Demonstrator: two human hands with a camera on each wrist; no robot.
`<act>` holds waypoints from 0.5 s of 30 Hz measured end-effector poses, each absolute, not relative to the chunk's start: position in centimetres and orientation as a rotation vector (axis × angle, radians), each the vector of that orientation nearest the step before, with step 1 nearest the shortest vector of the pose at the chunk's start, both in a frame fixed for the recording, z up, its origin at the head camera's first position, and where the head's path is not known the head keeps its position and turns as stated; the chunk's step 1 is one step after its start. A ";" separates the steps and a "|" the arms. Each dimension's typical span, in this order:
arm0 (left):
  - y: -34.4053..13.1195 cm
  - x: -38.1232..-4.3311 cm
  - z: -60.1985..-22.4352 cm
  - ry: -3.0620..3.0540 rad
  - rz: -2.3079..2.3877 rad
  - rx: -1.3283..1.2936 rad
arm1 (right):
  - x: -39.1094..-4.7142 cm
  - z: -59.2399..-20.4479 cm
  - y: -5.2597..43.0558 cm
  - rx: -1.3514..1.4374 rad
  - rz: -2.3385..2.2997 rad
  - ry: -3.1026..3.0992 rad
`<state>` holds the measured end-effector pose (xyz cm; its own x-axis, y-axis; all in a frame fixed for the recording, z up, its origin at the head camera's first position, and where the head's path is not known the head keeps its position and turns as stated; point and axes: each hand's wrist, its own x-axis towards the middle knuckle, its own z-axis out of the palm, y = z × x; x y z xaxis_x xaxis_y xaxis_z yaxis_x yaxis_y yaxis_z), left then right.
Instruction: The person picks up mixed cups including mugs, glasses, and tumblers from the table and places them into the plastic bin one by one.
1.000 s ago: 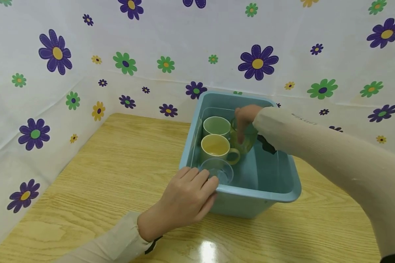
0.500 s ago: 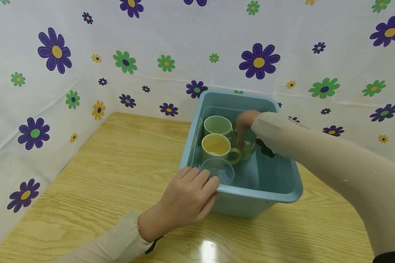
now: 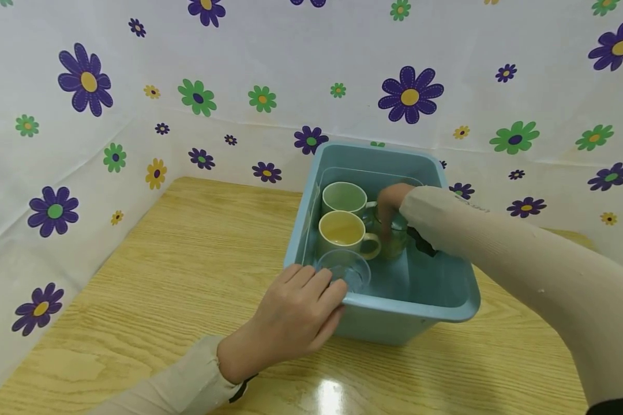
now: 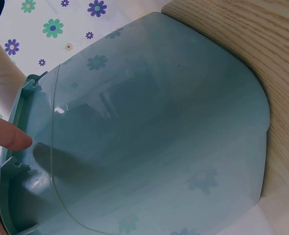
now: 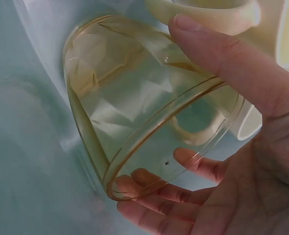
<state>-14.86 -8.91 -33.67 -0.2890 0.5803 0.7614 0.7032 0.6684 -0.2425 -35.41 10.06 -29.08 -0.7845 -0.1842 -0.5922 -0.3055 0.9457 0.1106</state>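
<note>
A blue plastic bin (image 3: 394, 300) stands on the wooden table. My left hand (image 3: 296, 308) grips its near rim, fingers over the edge; the left wrist view shows the bin's outer wall (image 4: 159, 117) and a fingertip by the rim. Inside the bin, my right hand (image 3: 391, 202) holds a faceted amber-tinted glass (image 5: 125, 83), thumb on one side and fingers at its rim. Beside it are a green mug (image 3: 342, 196), a yellow mug (image 3: 341, 229) with its handle to the right, and a clear glass (image 3: 349, 270) near my left fingers.
The wooden table (image 3: 187, 259) extends left and right of the bin. A white flowered sheet (image 3: 239, 57) hangs behind and on the left, close to the bin's far end. The mugs and clear glass line the bin's left wall.
My right hand has moved the amber-tinted glass nearer to me and slightly right inside the bin. The green mug's handle shows more now. My left hand stays on the rim.
</note>
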 end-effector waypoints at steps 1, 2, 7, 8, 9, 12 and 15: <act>-8.9 -14.9 -33.7 -1.985 -0.173 -0.995 | -35.6 -29.3 10.1 -0.346 0.277 2.492; -8.9 -14.9 -33.7 -1.983 -0.173 -0.994 | -35.7 -29.4 10.2 -0.349 0.288 2.493; -8.9 -14.9 -33.7 -1.978 -0.171 -0.989 | -35.0 -29.1 10.0 -0.340 0.272 2.514; -8.9 -14.9 -33.7 -1.976 -0.171 -0.988 | -34.9 -29.0 10.0 -0.330 0.269 2.515; -8.9 -14.9 -33.7 -1.975 -0.170 -0.986 | -34.8 -28.9 9.9 -0.319 0.267 2.513; -8.9 -14.9 -33.7 -1.975 -0.172 -0.986 | -34.5 -28.6 9.8 -0.297 0.273 2.511; -8.9 -14.9 -33.7 -1.981 -0.173 -0.990 | -34.4 -28.5 9.8 -0.316 0.313 2.508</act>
<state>-14.89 -8.87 -33.71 -0.2871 0.5759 0.7654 0.7002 0.6714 -0.2426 -34.41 9.78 -28.49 -0.8002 -0.1546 -0.5795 -0.2924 0.9441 0.1519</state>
